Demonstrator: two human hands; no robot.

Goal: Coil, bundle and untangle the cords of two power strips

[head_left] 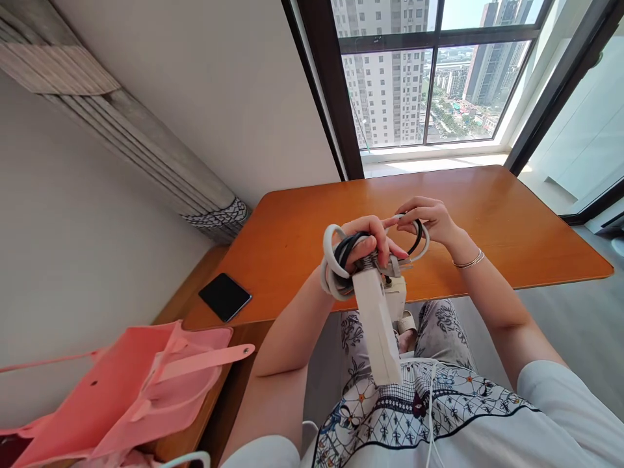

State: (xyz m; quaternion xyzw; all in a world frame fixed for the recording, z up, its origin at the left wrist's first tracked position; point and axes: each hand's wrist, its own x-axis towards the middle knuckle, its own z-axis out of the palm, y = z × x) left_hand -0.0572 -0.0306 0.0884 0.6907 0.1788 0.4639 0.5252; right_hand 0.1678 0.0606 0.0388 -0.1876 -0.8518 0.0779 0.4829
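My left hand (368, 244) is closed around a bundle of coiled white and black cables (335, 266) above the table's front edge. Below that hand hangs a long white power strip (377, 331), tilted toward my lap. Another white block (396, 296) shows just behind it, partly covered. A grey plug with metal prongs (396, 265) sticks out beside my left fingers. My right hand (426, 220) pinches a loop of the white and black cable to the right of the bundle.
The orange-brown wooden table (292, 221) spans the middle. A black phone (225, 297) lies at its left corner. An open pink bag (131, 390) rests on a wooden bench at the lower left. Behind the table is a window (429, 97); a curtain (146, 143) hangs left.
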